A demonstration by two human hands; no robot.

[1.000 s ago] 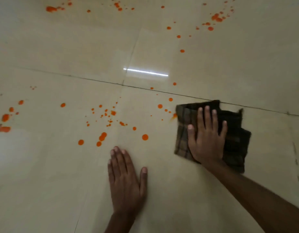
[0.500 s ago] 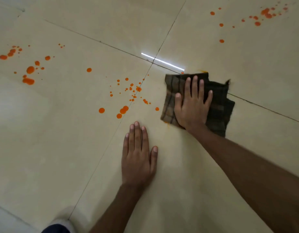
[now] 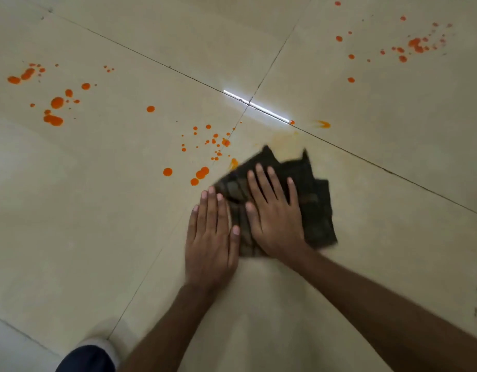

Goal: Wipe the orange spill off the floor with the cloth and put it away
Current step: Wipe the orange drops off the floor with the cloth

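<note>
Wiping mid-spill, plenty of orange left

R hand [image 3: 275, 210] is flat w/ fingers [image 3: 262, 181] spread wide, pressing the dark cloth [image 3: 309, 200] on the floor [image 3: 366, 237]; nothing gripped. L hand [image 3: 210, 232] is flat too, fingers together, touching the cloth's left edge, prob just bracing. Nearest orange drops [image 3: 201, 174] sit just left of the cloth, more well apart far left and far right of it. Faint smear [image 3: 283, 138] just beyond the cloth, so imo keep the palm heavy, push left thru the drops, then refold to a clean side to avoid streaks.
</note>
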